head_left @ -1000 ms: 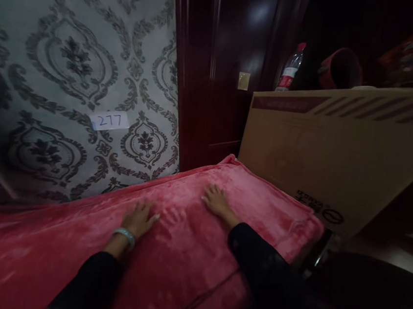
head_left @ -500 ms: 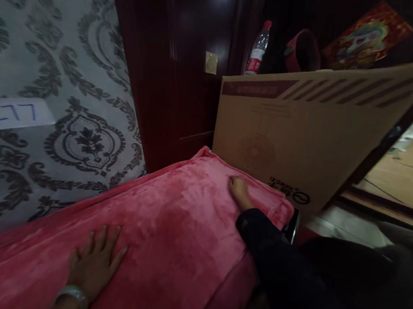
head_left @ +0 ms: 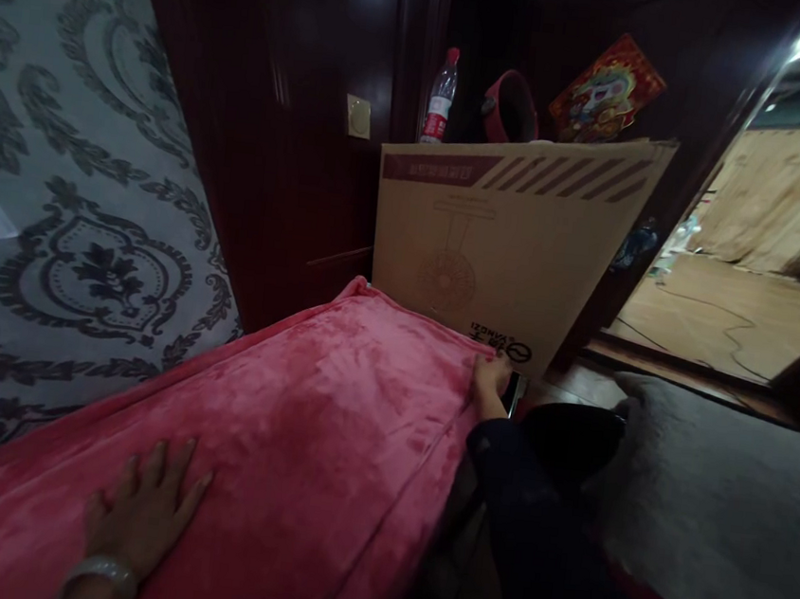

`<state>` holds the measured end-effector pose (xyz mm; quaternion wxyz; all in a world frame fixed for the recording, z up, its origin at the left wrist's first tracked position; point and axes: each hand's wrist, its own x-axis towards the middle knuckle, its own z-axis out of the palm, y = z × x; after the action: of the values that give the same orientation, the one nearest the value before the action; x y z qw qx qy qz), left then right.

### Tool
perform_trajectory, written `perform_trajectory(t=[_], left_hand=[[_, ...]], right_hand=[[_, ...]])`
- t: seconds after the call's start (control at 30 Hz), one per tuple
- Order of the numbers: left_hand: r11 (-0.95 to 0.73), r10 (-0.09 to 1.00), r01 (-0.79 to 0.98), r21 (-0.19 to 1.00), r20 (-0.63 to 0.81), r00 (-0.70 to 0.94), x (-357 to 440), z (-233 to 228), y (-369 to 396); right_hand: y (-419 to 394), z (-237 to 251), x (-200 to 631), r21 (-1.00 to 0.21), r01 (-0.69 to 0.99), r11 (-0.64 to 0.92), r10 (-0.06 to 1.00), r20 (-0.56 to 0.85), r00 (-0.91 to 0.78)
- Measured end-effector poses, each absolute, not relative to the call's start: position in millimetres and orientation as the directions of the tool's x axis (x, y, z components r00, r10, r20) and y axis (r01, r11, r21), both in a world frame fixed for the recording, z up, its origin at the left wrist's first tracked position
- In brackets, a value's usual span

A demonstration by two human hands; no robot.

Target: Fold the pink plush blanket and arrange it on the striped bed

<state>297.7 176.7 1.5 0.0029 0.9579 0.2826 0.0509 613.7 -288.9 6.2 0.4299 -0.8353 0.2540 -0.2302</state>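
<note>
My left hand (head_left: 141, 511) lies flat, palm down and fingers spread, on the pink plush blanket (head_left: 315, 424), near its close end; it grips nothing, and a pale bangle (head_left: 100, 573) sits on my wrist. My right hand (head_left: 490, 378) is at the blanket's far right corner, fingers curled over the edge there (whether they actually pinch the fabric I cannot tell, the corner is too dim), with my dark sleeve (head_left: 528, 504) running back toward me.

The blanket covers a long raised bed-like form that runs from the lower left up to the cardboard box (head_left: 506, 244), its far end just beside the box's lower edge. The box stands upright with a fan drawn on its face and striped marks along its top. Behind its top edge stand a plastic water bottle (head_left: 441, 99) with a red cap and label, a red round thing (head_left: 510, 109) and a colourful printed picture (head_left: 606, 85).

To the left is grey wallpaper (head_left: 81, 209) with a dark ornamental pattern, then dark wood panelling (head_left: 295, 136) bearing a pale wall switch (head_left: 357, 116). At right an open doorway shows a wooden floor (head_left: 733, 320), and a grey cover (head_left: 721, 505) lies beside me.
</note>
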Motion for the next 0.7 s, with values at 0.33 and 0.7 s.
perform_trajectory(t=[0.33, 0.7], left_hand=[[-0.848, 0.53, 0.517, 0.117, 0.136, 0.837, 294.0, 0.6, 175.2], [-0.85, 0.523, 0.504, 0.155, 0.126, 0.843, 295.4, 0.7, 176.4]], right_hand=[[-298.6, -11.4, 652.0, -0.907, -0.232, -0.351, -0.64, 0.052, 0.766], [-312.2, -16.1, 662.7, -0.93, -0.111, -0.35, -0.732, 0.197, 0.652]])
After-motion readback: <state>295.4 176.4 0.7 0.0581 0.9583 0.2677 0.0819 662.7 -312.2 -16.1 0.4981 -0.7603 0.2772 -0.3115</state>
